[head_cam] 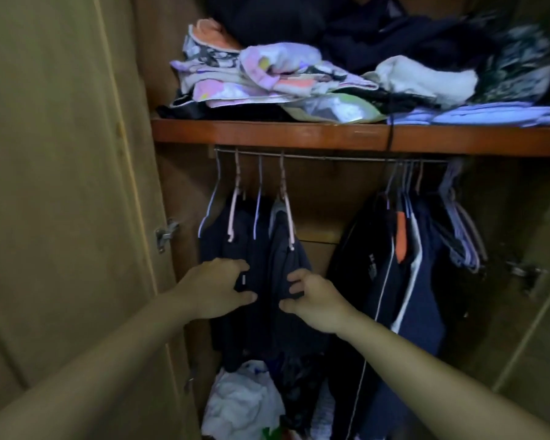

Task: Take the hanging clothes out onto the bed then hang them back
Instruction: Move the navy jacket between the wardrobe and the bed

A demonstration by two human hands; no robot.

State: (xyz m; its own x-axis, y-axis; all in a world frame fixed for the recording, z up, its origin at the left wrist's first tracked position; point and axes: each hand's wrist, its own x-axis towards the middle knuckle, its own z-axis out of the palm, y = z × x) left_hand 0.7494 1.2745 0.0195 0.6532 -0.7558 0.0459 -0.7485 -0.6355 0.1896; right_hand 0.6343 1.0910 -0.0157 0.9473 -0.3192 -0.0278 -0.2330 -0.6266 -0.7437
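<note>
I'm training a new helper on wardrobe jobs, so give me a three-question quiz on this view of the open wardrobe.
1. True or false: the metal hanging rail sits below the reddish wooden shelf.
2. Which group of garments are both hands reaching toward: the dark navy clothes on the left of the rail, or the dark striped jackets on the right?
3. Fill in: the folded pale clothes lie ___ the shelf.

Key
1. True.
2. The left group; the left hand and right hand are at it with fingers spread.
3. On.
</note>
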